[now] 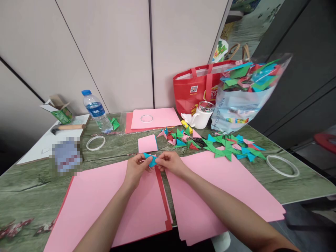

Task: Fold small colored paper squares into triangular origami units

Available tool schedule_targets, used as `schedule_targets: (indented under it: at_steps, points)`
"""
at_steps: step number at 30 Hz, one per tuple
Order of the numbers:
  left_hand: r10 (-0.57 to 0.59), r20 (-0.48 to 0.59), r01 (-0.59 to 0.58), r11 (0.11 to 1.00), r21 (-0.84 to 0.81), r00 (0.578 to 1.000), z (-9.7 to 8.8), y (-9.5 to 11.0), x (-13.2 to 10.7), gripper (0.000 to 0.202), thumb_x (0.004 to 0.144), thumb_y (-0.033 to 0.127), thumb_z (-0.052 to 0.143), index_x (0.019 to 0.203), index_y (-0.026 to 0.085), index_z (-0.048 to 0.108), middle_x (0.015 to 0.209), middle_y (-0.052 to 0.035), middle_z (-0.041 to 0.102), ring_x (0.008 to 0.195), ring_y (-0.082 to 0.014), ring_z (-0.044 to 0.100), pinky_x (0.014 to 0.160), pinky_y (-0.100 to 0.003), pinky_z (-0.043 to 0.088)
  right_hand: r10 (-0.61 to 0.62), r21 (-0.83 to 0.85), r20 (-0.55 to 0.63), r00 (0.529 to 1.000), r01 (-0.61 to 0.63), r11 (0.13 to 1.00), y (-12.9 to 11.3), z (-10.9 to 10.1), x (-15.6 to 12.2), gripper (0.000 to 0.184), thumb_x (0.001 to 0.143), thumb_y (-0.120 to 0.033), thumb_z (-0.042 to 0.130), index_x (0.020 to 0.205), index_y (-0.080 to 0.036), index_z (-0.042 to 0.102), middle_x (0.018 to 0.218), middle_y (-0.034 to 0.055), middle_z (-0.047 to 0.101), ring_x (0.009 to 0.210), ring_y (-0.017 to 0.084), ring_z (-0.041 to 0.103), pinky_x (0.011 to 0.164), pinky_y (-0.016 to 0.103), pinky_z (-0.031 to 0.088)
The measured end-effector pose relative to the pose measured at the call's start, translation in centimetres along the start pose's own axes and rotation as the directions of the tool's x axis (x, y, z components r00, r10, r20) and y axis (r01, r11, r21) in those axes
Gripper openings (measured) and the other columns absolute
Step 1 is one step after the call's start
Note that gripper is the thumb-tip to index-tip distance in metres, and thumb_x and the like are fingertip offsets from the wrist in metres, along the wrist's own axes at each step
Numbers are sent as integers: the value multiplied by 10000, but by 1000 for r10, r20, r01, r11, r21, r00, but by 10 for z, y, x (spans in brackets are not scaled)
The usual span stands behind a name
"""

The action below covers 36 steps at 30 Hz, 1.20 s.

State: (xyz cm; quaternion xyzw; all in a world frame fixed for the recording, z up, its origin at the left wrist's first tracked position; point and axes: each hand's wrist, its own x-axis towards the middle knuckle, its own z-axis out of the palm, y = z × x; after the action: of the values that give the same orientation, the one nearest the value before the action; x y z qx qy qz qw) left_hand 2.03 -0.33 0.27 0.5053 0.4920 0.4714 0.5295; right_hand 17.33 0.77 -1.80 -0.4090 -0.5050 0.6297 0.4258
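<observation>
In the center of the frame, the left hand and the right hand both pinch a small folded piece of blue paper between thumb and fingers, above the inner edges of two stacks of pink sheets, the left stack and the right stack. Just beyond lies a pad of small pink squares, and right of center are loose folded paper pieces beside joined paper rings. A water bottle stands at the left, a white mug at the upper right.

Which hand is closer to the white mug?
The right hand. It is nearer the person than the white mug and to its left, pinching the blue folded paper. The left hand, also on that paper, is farther left.
</observation>
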Motion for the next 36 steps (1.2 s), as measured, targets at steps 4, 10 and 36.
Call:
schedule_targets:
  at_steps: [4, 10, 36]
  points:
    - [-40, 83, 44, 998, -46, 996, 0, 0, 1, 231, 673, 358, 648, 692, 128, 651, 541, -16, 620, 472, -114, 537, 441, -216, 442, 6, 3, 26, 1000, -7, 1000, 0, -2, 0, 313, 609, -423, 683, 625, -133, 566, 511, -21, 590, 452, 88, 550, 475, 226, 478]
    - [-62, 68, 60, 997, 38, 996, -2, -4, 1, 246, 665, 374, 652, 599, 142, 602, 438, 10, 568, 374, -105, 501, 376, -207, 417, 28, -42, 43, 999, -26, 999, 0, 1, -1, 302, 645, -422, 651, 719, -134, 603, 611, -9, 609, 517, 90, 580, 522, 232, 505]
    - [109, -14, -108, 994, 29, 994, -3, -7, 5, 325, 527, 226, 753, 801, 162, 590, 720, -12, 654, 677, -151, 611, 660, -275, 500, -250, -82, -50, 967, 245, 966, 4, 1, 1, 234, 659, -298, 649, 860, -181, 620, 775, 21, 627, 706, 144, 588, 661, 280, 484]
